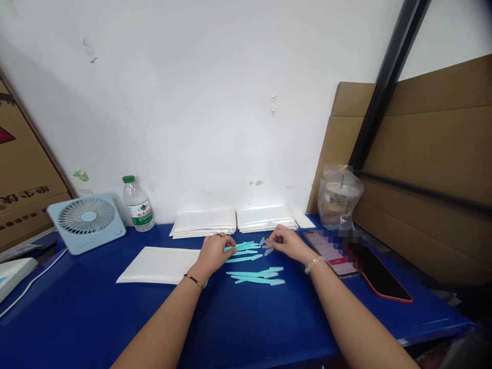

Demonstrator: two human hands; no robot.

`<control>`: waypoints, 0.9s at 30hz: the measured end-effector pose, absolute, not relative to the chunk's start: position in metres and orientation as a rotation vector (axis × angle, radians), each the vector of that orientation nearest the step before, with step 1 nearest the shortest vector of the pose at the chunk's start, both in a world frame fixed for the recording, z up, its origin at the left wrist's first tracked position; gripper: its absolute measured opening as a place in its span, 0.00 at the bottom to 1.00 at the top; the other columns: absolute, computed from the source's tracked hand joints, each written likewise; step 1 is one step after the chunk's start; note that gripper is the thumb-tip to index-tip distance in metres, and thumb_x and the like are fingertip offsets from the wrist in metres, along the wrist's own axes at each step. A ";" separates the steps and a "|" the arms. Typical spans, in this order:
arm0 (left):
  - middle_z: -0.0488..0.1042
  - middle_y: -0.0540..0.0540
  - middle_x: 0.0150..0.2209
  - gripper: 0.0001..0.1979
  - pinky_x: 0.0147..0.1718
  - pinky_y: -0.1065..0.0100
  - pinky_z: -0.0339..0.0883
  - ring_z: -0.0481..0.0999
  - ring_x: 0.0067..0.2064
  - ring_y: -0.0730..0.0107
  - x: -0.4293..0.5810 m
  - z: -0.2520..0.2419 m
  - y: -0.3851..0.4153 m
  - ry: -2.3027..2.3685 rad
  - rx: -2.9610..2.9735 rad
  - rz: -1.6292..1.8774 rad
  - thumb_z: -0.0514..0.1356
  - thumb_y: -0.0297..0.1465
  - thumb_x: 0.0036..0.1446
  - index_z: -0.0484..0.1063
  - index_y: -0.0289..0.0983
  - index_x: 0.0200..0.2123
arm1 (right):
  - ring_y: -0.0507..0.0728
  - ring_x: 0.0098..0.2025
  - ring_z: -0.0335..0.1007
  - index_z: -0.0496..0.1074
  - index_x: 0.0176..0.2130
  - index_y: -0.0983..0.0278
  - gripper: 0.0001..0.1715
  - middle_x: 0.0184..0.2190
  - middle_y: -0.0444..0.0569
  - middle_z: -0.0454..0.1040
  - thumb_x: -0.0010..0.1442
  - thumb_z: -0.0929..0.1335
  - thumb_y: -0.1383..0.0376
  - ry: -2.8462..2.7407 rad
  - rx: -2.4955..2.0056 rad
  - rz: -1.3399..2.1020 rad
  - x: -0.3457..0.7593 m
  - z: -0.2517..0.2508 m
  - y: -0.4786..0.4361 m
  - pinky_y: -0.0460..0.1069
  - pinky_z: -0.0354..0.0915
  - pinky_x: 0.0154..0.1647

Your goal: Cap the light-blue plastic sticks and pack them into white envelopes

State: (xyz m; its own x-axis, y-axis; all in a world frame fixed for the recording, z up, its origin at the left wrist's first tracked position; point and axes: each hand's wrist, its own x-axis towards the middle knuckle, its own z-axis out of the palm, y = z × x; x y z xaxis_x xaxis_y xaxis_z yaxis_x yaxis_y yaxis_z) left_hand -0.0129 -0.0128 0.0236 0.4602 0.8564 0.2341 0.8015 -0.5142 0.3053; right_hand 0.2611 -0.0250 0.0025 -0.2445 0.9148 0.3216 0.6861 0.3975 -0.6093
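Turquoise eyebrow razors (253, 274) lie on the blue table in two groups, several with pale caps at their right ends. My left hand (215, 252) is closed at the left end of the farther pile, thumb and fingers pinching an eyebrow razor (246, 252). Small clear razor caps (268, 251) lie loose just right of that pile. My right hand (286, 243) is closed over them, its thumb and fingertips pinched on a clear cap partly hidden by the fingers. A white padded envelope (154, 266) lies flat, partly behind my left hand.
Two stacks of white envelopes (203, 221) lie along the wall. At left are a light-blue fan (87, 220) and a water bottle (139, 207). Two phones (384, 271) and a bagged drink cup (339, 200) stand or lie at right, by cardboard (430, 154).
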 end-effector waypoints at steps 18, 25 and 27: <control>0.72 0.46 0.43 0.16 0.43 0.63 0.58 0.67 0.48 0.58 -0.016 0.014 -0.007 1.537 2.533 0.551 0.60 0.41 0.49 0.72 0.42 0.41 | 0.53 0.32 0.63 0.73 0.29 0.64 0.11 0.31 0.46 0.67 0.48 0.72 0.59 -2.026 -1.463 0.535 0.273 0.009 -0.026 0.46 0.60 0.31; 0.71 0.46 0.46 0.14 0.46 0.60 0.57 0.66 0.50 0.58 -0.017 0.003 -0.006 1.504 2.481 0.463 0.55 0.39 0.55 0.70 0.44 0.44 | 0.52 0.31 0.64 0.76 0.29 0.63 0.13 0.31 0.45 0.68 0.41 0.75 0.59 -2.379 -1.328 0.926 0.272 0.015 -0.042 0.45 0.60 0.29; 0.72 0.47 0.45 0.14 0.46 0.60 0.57 0.67 0.50 0.59 -0.017 0.006 -0.007 1.473 2.492 0.487 0.56 0.38 0.55 0.70 0.44 0.44 | 0.51 0.30 0.63 0.75 0.28 0.64 0.11 0.31 0.45 0.67 0.43 0.74 0.61 -2.389 -1.342 0.929 0.269 0.014 -0.042 0.45 0.59 0.28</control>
